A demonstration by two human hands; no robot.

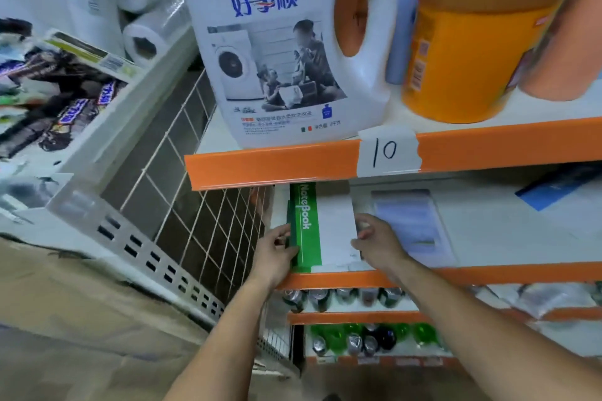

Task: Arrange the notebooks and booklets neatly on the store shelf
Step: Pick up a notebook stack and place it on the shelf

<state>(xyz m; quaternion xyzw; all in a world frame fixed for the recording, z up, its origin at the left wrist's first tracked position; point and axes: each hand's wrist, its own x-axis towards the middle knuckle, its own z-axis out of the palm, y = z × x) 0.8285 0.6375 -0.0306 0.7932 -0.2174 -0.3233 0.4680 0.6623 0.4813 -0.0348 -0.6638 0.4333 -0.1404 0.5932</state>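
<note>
A green and white notebook (321,228) marked "NoteBook" lies flat at the left end of the white shelf (508,238), on top of other notebooks. My left hand (277,251) grips the stack's left edge with curled fingers. My right hand (379,242) holds its right edge, fingers bent around it. A pale booklet (415,225) lies flat just right of the stack, partly under my right hand. A blue booklet (550,187) lies askew at the back right of the shelf.
The orange shelf rail (270,169) above carries a taped label "10", with a white detergent jug (286,52) and an orange tub (469,42) on top. Cans and green bottles (351,335) fill lower shelves. A wire grid panel (195,205) and a snack bin (65,101) stand left.
</note>
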